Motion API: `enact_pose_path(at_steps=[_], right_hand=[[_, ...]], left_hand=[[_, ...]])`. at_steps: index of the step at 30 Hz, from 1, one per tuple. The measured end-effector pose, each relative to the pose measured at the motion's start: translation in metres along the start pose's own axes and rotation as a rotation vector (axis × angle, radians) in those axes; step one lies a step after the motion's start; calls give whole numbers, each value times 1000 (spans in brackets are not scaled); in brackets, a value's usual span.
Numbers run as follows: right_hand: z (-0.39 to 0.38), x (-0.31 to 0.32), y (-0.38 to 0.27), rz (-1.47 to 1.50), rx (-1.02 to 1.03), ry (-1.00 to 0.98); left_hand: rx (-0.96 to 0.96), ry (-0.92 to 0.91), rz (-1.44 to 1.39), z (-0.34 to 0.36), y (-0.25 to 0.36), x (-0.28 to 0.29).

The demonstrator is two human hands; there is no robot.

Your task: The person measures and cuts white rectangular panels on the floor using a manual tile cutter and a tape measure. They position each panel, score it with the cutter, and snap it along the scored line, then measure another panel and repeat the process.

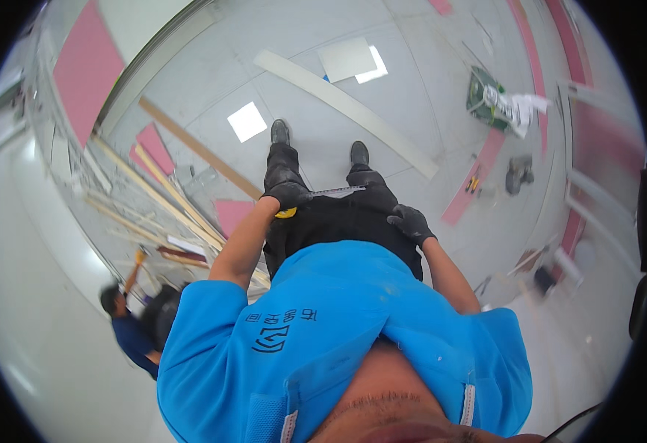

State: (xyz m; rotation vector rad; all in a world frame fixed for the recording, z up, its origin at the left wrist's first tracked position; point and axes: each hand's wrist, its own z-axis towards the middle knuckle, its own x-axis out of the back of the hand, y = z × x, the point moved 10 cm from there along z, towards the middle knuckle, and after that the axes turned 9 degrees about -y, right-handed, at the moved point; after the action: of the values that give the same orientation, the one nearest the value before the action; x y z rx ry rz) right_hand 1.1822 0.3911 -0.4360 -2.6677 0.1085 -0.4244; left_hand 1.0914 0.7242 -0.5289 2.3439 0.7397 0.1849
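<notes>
My left hand (291, 193), in a dark glove, is closed around a yellow tape measure (286, 213) in front of my left thigh. The tape's pale marked blade (338, 192) sticks out to the right across the front of my black trousers. Beside my right hip rests my right hand (411, 221), also gloved, its fingers loosely bent and slightly apart with nothing visible in them. Part of the tape case is hidden by the left glove.
A long pale board (346, 107) lies on the grey floor ahead. Wooden strips (183, 196) and pink panels (157, 151) clutter the left, where another person (131, 325) works. To the right are a green bag (482, 96), a pink strip (475, 177) and a grey tool (518, 174).
</notes>
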Motion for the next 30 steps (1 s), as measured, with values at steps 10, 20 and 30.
enact_pose_path(at_steps=[10, 20, 30], right_hand=[[-67, -154, -84, 882, 25, -502], [378, 7, 21, -86, -1, 512], [529, 35, -47, -480, -128, 423]], left_hand=[[222, -494, -847, -201, -29, 29], [118, 234, -860, -4, -206, 233], [29, 251, -832, 218, -294, 316]])
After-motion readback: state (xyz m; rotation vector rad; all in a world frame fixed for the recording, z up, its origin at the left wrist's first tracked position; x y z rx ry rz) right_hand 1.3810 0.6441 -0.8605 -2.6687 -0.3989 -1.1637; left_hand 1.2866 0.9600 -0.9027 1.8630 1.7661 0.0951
